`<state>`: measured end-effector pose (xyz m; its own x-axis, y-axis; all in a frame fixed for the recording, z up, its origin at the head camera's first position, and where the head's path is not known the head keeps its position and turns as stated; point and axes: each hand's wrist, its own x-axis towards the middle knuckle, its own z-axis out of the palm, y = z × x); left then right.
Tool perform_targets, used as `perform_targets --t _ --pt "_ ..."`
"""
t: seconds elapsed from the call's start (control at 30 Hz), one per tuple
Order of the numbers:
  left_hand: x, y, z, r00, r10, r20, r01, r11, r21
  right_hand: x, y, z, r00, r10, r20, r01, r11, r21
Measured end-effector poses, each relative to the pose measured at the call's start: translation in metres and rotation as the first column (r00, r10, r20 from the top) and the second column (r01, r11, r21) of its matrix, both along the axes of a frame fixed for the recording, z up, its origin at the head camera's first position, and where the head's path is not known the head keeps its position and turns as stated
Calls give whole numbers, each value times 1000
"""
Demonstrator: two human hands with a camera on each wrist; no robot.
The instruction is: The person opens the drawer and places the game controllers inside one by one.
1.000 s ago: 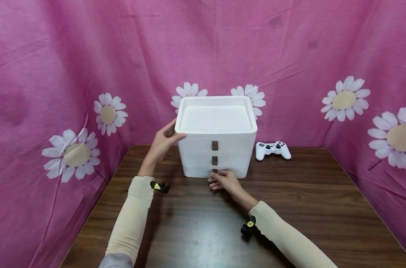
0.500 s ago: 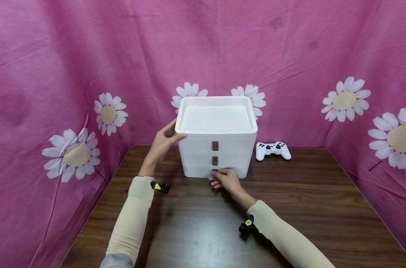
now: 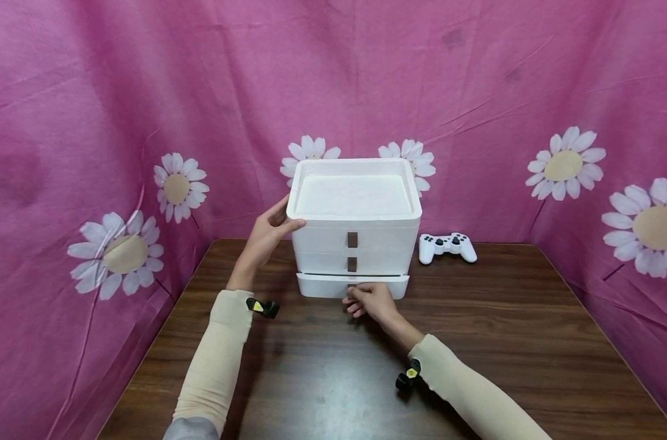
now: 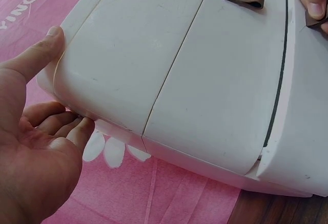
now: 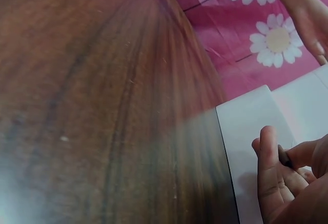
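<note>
Drawer unit point(image 3: 353, 225): stands upright toward the back of the table point(image 3: 498, 318); its two upper drawers are closed, and the bottom drawer point(image 3: 322, 286) sits slightly forward of them, with a dark gap along its top edge.
Left grip point(image 3: 264, 237): spread around the upper left corner of the unit and holding it, thumb on the front edge, fingers against the side.
Bracing: maintain this hold firmly; force applied low on the front could otherwise drag the casing forward or turn it.
Drawer travel: the step in hand is judged to be sliding the bottom drawer forward. Keep both ends of its front even; if one end leads, the drawer may bind. In that case, ease off and square it.
Middle tab point(image 3: 352, 264) and top tab point(image 3: 352, 239): not held; leave untouched.
Bottom tab point(image 5: 285, 157): brown, apparently flexible. Load it in line with the drawer, not upward or sideways.
Right grip point(image 3: 370, 299): narrow, pinching the bottom tab between thumb and finger. Keep it low and move at a steady, slow rate; the drawer's contents cannot be seen.
Game controller point(image 3: 447, 247): rests on the table to the right of the unit, outside the drawer's path; requires no handling for this step.
</note>
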<state>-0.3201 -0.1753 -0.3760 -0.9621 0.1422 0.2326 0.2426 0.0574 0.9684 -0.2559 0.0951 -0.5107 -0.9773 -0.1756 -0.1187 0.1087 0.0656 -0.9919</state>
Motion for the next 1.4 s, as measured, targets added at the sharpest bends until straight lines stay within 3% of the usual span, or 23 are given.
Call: perform_targets --t 0.53,1.4 --pt "-1 0 0 1000 0 16 -1 1000 17 31 7 3 995 102 -8 -101 994 46" --pt "1 0 3 1000 -2 9 2 1000 19 83 21 8 969 246 22 -247 969 25"
